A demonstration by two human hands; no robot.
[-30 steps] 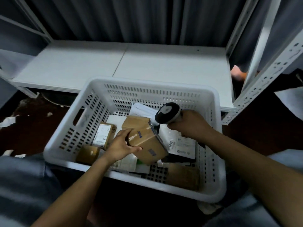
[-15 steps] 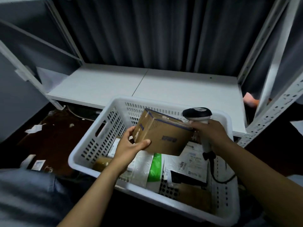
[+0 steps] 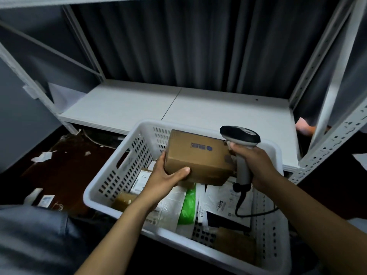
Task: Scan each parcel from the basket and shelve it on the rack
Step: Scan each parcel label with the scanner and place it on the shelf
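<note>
Now the brown cardboard box parcel (image 3: 198, 157) is up above the rim of the white perforated plastic basket (image 3: 111, 187) — a second ago it sat low among the other parcels. The left hand (image 3: 164, 179) grips its near lower corner, thumb curled over the front face. The right hand (image 3: 256, 161) is wrapped round the handle of a black-and-grey corded barcode scanner (image 3: 240, 135), whose head is just beside the box. The scan looks imminent; the white metal rack shelf (image 3: 127, 108) behind comes next. In the basket are white mailer bags (image 3: 224, 203), a green pouch (image 3: 188, 205) and small brown parcels (image 3: 122, 199).
</note>
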